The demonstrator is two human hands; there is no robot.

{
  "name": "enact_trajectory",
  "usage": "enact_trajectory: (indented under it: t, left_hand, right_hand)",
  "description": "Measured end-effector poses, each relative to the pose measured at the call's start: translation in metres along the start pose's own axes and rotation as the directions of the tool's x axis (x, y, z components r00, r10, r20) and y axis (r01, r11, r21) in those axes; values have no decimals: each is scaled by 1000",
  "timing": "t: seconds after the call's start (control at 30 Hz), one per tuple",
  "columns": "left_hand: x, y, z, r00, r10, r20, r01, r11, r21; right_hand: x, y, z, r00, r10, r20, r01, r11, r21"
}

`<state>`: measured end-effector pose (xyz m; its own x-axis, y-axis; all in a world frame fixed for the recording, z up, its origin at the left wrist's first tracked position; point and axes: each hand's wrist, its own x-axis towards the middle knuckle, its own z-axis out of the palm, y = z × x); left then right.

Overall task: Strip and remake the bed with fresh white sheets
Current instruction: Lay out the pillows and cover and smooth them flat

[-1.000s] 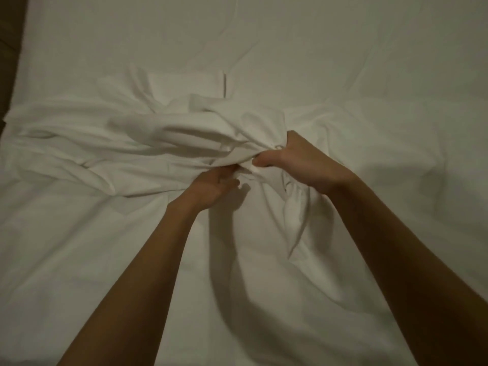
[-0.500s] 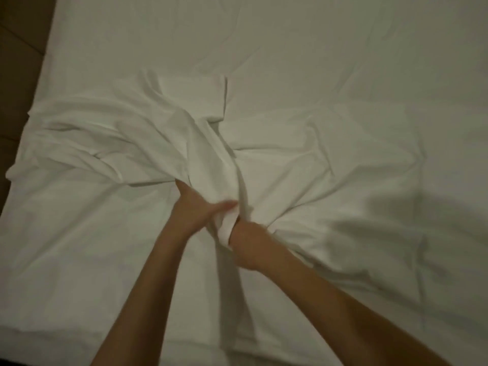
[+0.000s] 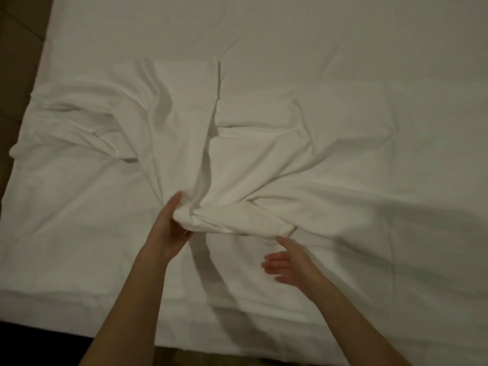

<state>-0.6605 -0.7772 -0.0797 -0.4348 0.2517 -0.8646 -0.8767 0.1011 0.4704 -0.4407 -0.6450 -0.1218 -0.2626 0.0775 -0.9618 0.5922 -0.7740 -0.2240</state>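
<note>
A partly unfolded white sheet (image 3: 163,122) lies rumpled across the middle of the bed (image 3: 343,35), which is itself covered in flat white fabric. My left hand (image 3: 169,228) grips a bunched fold of the sheet near the bed's front. My right hand (image 3: 287,262) hovers just to the right of that bunch, fingers straight and spread, holding nothing. Folded layers of the sheet still show as square panels behind the bunch.
The bed's front edge (image 3: 184,344) runs along the bottom of the view, with dark floor below it. A brown floor or wall strip (image 3: 18,62) borders the bed's left side.
Both hands pulled the bunched sheet toward the front edge of the bed. My right hand let go of the fabric and opened; my left hand kept its grip.
</note>
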Motion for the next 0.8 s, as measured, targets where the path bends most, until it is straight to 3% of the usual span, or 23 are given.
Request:
enact_trajectory:
  t: [0.03,0.07,0.13,0.2,0.27,0.33,0.4,0.47,0.53,0.63,0.7,0.8]
  left_hand:
    - [-4,-2,0,997,8,79,1,994,-110]
    - [-6,-4,-1,992,24,120,-2,983,-183]
    - [-9,-5,-2,988,60,145,-22,968,-250]
    - [-13,-4,-2,991,89,101,-59,962,-265]
    - [-14,-2,-4,994,111,15,-105,972,-210]
    - [-16,-3,-12,968,174,-179,-176,984,5]
    - [-14,-9,-24,869,311,-385,-200,932,301]
    - [-11,-19,-34,813,383,-438,-170,877,450]
    - [-10,-31,-41,807,376,-456,-126,863,490]
    - [-15,-46,-56,770,354,-531,-34,853,520]
    - [-20,-46,-61,743,362,-563,-24,855,518]
    - [-24,-33,-58,726,372,-578,-77,879,470]
  right_hand:
    - [1,5,-4,991,95,89,-111,974,198]
    - [3,9,-9,989,88,119,-128,913,388]
    - [7,13,-15,999,-13,44,-20,732,681]
    - [12,12,-21,990,-105,-90,135,600,789]
    - [14,8,-26,966,-195,-168,248,535,808]
    - [13,10,-38,934,-251,-254,352,524,776]
    - [10,20,-58,907,-195,-374,417,544,728]
    - [-4,40,-74,889,-82,-451,417,553,721]
    - [-16,74,-82,870,72,-488,341,627,701]
    - [-29,114,-78,888,151,-434,242,650,721]
    - [-29,117,-83,915,151,-373,206,621,756]
    - [-23,99,-112,916,34,-399,311,568,762]
